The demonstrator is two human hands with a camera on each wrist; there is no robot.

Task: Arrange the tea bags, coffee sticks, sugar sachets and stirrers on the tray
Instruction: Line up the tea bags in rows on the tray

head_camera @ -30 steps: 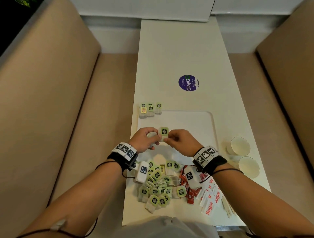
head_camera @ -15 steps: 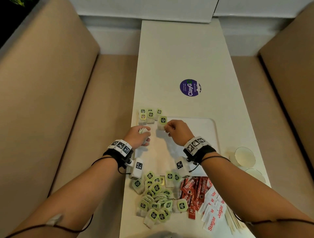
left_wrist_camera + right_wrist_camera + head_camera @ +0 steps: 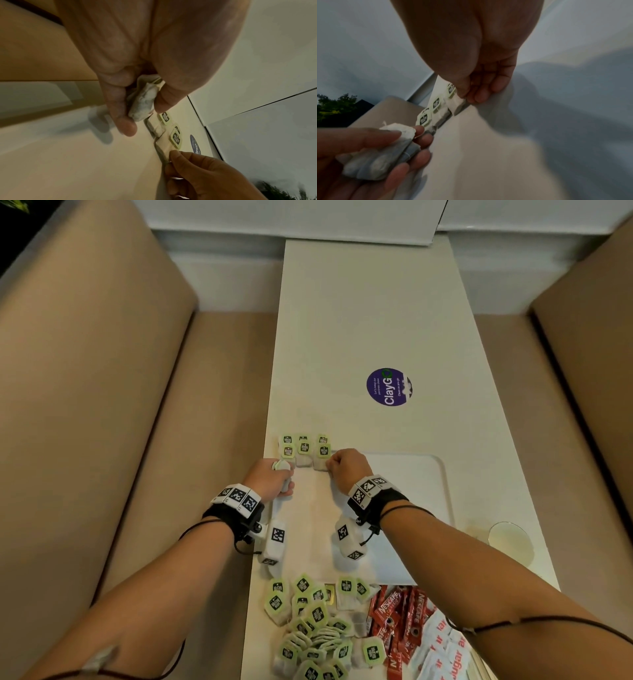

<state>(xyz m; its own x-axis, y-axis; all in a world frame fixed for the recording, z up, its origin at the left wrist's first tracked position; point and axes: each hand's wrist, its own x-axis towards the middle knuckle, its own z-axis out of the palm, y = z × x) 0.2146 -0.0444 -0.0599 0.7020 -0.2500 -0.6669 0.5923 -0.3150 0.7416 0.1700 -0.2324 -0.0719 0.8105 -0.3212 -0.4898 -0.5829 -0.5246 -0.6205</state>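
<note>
Both hands are working at the far left corner of the white tray [image 3: 404,508], which is lying on the bench [image 3: 370,320] toward its near end. The right hand [image 3: 347,470] is pinching the rightmost tea bag [image 3: 455,102] of a short row of tea bags [image 3: 303,448] between thumb and fingertips, the bag touching down right at the tray's far edge, just beside its neighbour. The left hand [image 3: 274,477] is curling round a small bunch of tea bags [image 3: 385,154], thumb on top, fingers underneath, hovering at the tray's left edge next to the row. Nearer the person, along the bench's near edge, a loose pile of green-tagged tea bags [image 3: 315,628] is sitting on the left, red coffee sticks [image 3: 397,621] are lying beside it toward the middle, and white sugar sachets [image 3: 442,648] are fanning out further right. Two paper cups [image 3: 510,542] are standing by the bench's right edge, just beside the tray. A round purple sticker [image 3: 388,386] is showing mid-bench, beyond the tray.
</note>
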